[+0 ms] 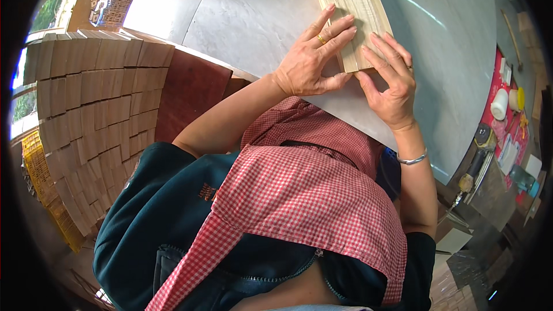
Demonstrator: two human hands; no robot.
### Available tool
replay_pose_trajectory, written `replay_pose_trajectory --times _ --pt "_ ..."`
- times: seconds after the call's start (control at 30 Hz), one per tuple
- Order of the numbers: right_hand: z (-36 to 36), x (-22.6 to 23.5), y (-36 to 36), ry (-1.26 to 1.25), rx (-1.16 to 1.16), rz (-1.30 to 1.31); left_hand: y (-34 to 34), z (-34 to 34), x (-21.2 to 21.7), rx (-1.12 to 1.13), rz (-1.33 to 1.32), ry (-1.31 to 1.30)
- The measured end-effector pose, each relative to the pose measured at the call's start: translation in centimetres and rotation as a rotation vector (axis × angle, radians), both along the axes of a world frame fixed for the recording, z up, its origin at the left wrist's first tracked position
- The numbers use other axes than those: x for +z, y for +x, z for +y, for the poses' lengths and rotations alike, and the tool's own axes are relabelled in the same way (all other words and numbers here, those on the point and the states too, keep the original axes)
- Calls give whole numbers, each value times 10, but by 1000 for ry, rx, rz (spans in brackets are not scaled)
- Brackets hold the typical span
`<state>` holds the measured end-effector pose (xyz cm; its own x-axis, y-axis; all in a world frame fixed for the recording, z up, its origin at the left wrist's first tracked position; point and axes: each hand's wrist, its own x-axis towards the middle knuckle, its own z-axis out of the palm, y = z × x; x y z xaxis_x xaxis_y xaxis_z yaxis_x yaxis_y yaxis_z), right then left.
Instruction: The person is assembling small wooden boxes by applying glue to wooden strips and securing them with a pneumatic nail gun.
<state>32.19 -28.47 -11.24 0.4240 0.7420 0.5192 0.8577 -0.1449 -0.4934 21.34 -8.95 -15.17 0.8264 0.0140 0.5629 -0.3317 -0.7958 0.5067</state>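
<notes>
Bracing a pale wood piece from both sides, the two hands meet around its near end, right of centre in the upper part of the frame, over the grey worktop. The left hand is spread, fingers laid loosely across the upper face, thumb reaching to the near end. The right hand has its fingers extended along the right edge, thumb by the near corner; neither hand is clenched. How firmly they press does not show.

Parallel lines run down the wood, and I cannot tell whether it is one board or several strips set together. If the strips are separate, uneven pressure from the two hands could make them slip past one another and leave the near end ragged. The worktop looks smooth, so a sideways push on one side only might swing the piece out of line. Fingertips along a raw edge could also pick up a splinter.

The wood's long axis runs from that near end, beside the thumbs, toward the top edge of the frame, leaning to the left as it rises. Its far end lies out of view. The curve in its sides is probably due to the lens.

Stacked wooden blocks fill the left of the frame.
</notes>
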Motion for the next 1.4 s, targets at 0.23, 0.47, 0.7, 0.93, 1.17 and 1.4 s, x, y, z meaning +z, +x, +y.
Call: replay_pose_trajectory --times 0.23,0.47,0.7,0.93,1.17,1.4 --pt "0 5 1 -10 20 31 1 -2 0 18 12 -25" --pt "-1 -2 4 -11 26 18 2 -6 1 44 -5 -55" --pt "0 -4 2 6 20 0 -1 -8 1 91 1 -18" --pt "-27 18 4 -24 -91 -6 2 -8 3 139 70 119" --pt "-302 20 61 -587 -1235 -223 2 -5 -1 196 48 158" --pt "-365 -22 71 -877 -1233 -44 -3 -3 1 212 105 208"
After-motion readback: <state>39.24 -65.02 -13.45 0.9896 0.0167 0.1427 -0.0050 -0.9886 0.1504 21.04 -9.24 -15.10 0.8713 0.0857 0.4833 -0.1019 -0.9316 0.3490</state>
